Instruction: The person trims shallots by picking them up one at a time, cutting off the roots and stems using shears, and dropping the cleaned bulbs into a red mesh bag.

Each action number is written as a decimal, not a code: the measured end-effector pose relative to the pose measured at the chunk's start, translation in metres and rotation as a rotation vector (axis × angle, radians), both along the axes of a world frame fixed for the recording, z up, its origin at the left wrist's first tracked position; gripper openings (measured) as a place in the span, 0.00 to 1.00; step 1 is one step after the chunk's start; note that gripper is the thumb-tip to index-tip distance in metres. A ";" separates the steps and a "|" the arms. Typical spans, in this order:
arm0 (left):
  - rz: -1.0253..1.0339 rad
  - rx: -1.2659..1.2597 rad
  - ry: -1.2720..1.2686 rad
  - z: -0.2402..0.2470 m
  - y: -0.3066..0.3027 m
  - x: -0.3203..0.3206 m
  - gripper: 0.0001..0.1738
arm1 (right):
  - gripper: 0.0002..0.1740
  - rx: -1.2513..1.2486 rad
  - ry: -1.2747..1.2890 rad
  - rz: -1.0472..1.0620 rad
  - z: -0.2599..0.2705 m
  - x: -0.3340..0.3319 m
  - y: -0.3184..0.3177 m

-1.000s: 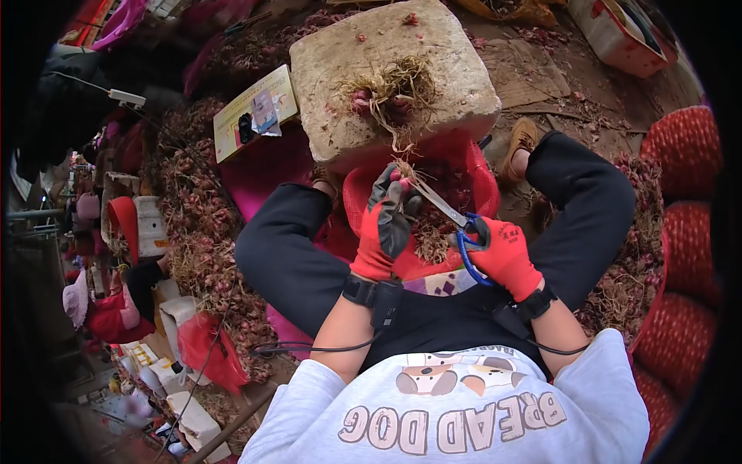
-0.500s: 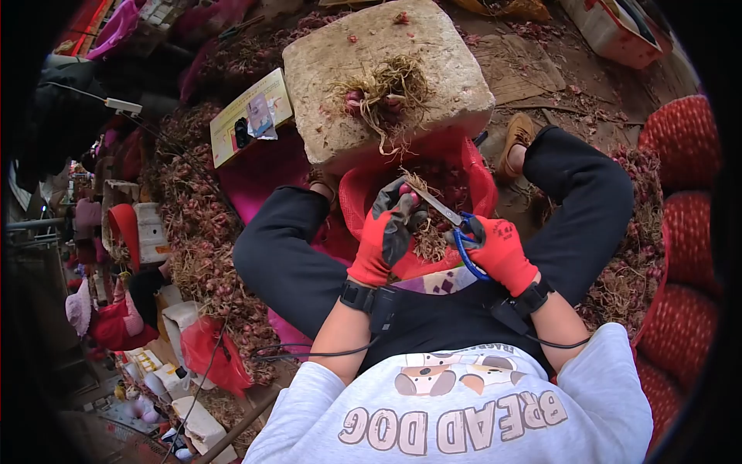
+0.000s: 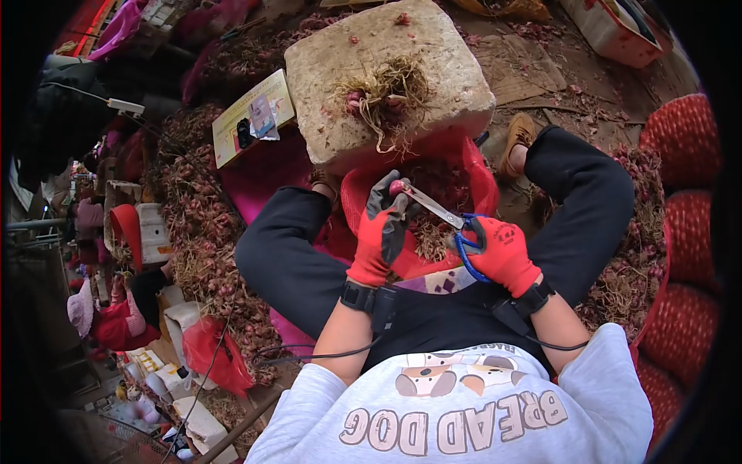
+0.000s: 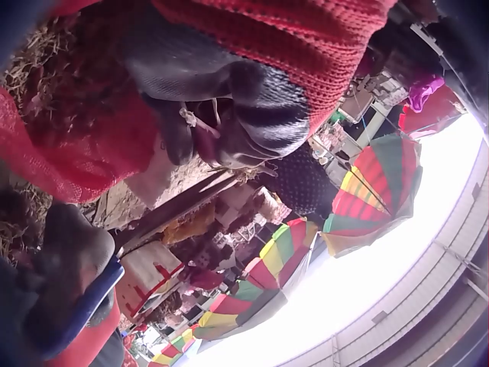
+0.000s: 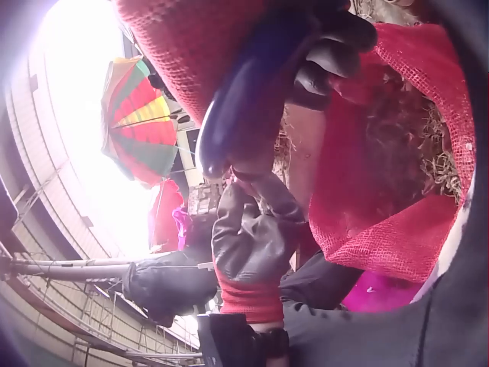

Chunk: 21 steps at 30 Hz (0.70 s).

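Observation:
In the head view my left hand [image 3: 380, 224], in a red glove with dark coated fingers, pinches a small purple-red shallot [image 3: 397, 188] at its fingertips. The left wrist view shows the shallot [image 4: 206, 141] between the dark fingers, partly hidden by them. My right hand [image 3: 502, 251], gloved alike, grips the blue handles of a pair of scissors [image 3: 437, 206]. Their blades lie nearly together, tips right at the shallot. In the right wrist view a blue handle loop [image 5: 252, 84] curves around the right hand. Below both hands a red mesh bag [image 3: 483, 182] holds shallots and dry trimmings.
A pale block [image 3: 456, 77] stands ahead, bearing a bunch of shallots [image 3: 390, 97] with dry tops. Beside it lies a yellowish box [image 3: 228, 139] with small items on it. Heaped shallots [image 3: 201, 232] cover the left floor; full red sacks [image 3: 684, 147] line the right.
The dry tuft at the shallot between the scissor blades is gone, leaving the bulb bare at that end. The blades have come closer together, and the left hand has turned slightly.

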<state>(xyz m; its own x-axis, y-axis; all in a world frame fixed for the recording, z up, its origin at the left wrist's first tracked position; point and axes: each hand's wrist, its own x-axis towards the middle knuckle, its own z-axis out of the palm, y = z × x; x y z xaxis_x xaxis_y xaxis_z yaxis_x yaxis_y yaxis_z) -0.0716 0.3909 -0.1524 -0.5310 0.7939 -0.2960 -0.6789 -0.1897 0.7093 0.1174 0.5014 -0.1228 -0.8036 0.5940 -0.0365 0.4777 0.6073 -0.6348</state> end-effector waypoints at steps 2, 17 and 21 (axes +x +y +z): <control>0.016 0.012 -0.001 -0.003 0.001 0.000 0.23 | 0.23 0.037 -0.014 0.012 -0.006 0.000 -0.001; -0.013 -0.031 0.169 -0.011 0.001 0.000 0.25 | 0.21 -0.110 -0.149 0.028 -0.014 0.004 0.005; -0.002 0.028 0.206 -0.006 0.003 0.000 0.27 | 0.18 -0.243 -0.049 -0.130 -0.007 0.000 0.009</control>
<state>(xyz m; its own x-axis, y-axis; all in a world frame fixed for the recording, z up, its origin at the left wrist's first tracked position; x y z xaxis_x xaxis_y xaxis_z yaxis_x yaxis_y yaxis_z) -0.0719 0.3941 -0.1585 -0.5764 0.8015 -0.1594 -0.5203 -0.2096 0.8278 0.1171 0.5101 -0.1298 -0.7152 0.6608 -0.2278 0.5756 0.3719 -0.7283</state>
